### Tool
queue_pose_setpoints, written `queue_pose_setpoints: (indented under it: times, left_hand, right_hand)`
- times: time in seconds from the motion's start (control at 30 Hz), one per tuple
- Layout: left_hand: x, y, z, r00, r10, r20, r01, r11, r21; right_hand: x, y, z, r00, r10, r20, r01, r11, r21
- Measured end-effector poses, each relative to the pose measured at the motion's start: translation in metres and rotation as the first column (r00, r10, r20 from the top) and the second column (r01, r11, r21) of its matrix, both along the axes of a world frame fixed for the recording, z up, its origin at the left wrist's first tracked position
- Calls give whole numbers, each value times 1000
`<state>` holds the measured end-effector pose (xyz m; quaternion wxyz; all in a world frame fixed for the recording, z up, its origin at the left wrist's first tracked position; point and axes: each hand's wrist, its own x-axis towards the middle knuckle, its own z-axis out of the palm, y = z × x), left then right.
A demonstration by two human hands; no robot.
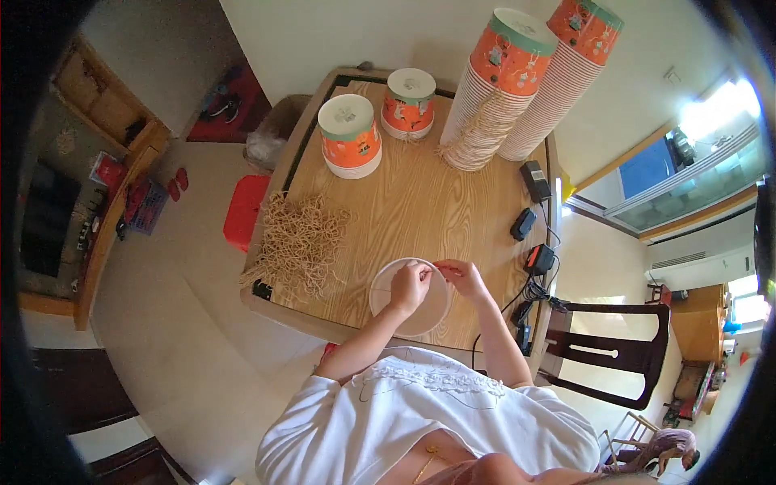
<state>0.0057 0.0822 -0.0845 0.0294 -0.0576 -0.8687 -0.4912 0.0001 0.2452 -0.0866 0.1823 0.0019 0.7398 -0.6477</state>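
White inside, an open tub [424, 314] is set at the near edge of the table [396, 210]. At its far right rim, the fingers of the left hand [411, 283] and right hand [463, 277] are bent; whether a cord is pinched cannot be told. This tub is judged unfinished. Cords are seen along one tall stack [505, 69] at far right, probably done; a loose cord pile [301, 242] at left is judged unused.

Orange-and-green prints on far paper buckets [352, 137]; white near bucket [427, 311]; tan cords [303, 242], left; brown wood-grain tabletop [412, 206].
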Motion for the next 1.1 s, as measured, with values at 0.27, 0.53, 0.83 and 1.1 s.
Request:
queue_pose_setpoints:
  times: [0.27,0.53,0.83,1.1]
  left_hand:
    - [4,-1,-2,999,32,9,-32,999,3]
    - [4,-5,-5,997,-11,78,13,1000,-26]
    - [-31,-19,44,948,-316,-48,245,815,-525]
    - [-35,-18,27,935,-290,206,343,886,-312]
  right_hand:
    - [0,-11,2,999,23,-37,-20,996,91]
    - [-2,-10,-10,978,87,-192,-45,976,215]
    - [-7,-18,19,970,-54,-236,125,945,302]
    - [-20,-13,5,971,-49,-235,98,974,202]
